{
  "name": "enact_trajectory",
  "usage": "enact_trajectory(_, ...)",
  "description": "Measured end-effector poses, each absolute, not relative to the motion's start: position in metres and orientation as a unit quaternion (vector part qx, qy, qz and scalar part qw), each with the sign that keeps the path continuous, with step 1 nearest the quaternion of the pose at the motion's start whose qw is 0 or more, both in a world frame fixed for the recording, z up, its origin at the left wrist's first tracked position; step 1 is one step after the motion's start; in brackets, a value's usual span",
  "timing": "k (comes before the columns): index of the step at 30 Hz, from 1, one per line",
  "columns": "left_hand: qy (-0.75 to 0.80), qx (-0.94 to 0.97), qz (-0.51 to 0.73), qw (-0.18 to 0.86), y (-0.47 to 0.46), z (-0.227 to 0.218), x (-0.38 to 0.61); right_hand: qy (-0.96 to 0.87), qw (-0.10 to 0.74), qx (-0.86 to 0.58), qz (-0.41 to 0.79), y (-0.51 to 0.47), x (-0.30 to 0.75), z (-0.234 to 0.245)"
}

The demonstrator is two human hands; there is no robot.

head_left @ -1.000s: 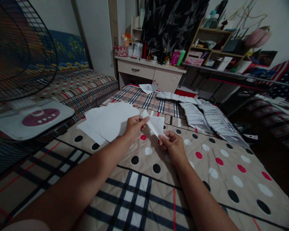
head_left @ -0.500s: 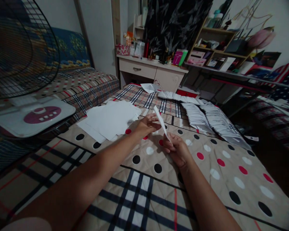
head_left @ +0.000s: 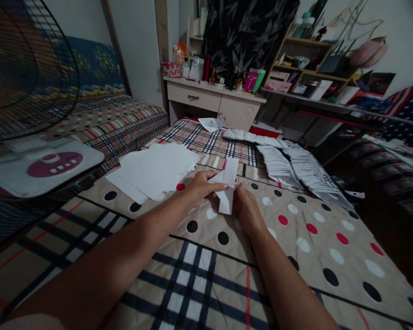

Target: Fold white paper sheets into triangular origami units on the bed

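Observation:
A folded piece of white paper (head_left: 230, 172) is held up over the bedspread, its long strip roughly upright and a pointed flap sticking out to the left. My left hand (head_left: 202, 184) grips it from the left, thumb lying across the front and the other fingers partly hidden behind. At its right edge, my right hand (head_left: 247, 207) has curled fingers against the paper; their tips are partly hidden. To the left lies a spread stack of white paper sheets (head_left: 154, 172). Rows of folded white papers (head_left: 304, 172) stand close together on the right.
The polka-dot and plaid bedspread (head_left: 206, 275) lies under everything. More folded papers (head_left: 251, 137) and one loose folded sheet (head_left: 210, 124) sit at the far edge. A fan (head_left: 51, 165) stands at left. Behind are a white dresser (head_left: 196, 95) and a cluttered shelf (head_left: 306, 71).
The folded paper has turned from nearly edge-on to face me. My left hand has closed on it, thumb across the front. My right hand has shifted to its right edge.

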State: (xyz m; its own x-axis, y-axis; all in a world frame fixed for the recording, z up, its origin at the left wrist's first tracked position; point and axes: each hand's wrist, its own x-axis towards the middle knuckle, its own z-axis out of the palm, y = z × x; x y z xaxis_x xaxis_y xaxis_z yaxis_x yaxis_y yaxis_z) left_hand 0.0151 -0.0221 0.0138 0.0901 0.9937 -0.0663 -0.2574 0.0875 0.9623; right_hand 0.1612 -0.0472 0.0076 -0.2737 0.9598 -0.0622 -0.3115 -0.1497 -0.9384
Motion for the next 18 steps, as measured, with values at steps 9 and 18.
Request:
enact_trajectory(9, 0.458, 0.468, 0.533, 0.536, -0.019, 0.017, 0.013, -0.592, 0.423, -0.413, 0.548, -0.05, 0.162, 0.009)
enact_trajectory(18, 0.511, 0.446, 0.596, 0.43, -0.01, 0.008, 0.008, -0.611, 0.363, -0.386, 0.588, -0.053, 0.164, 0.013)
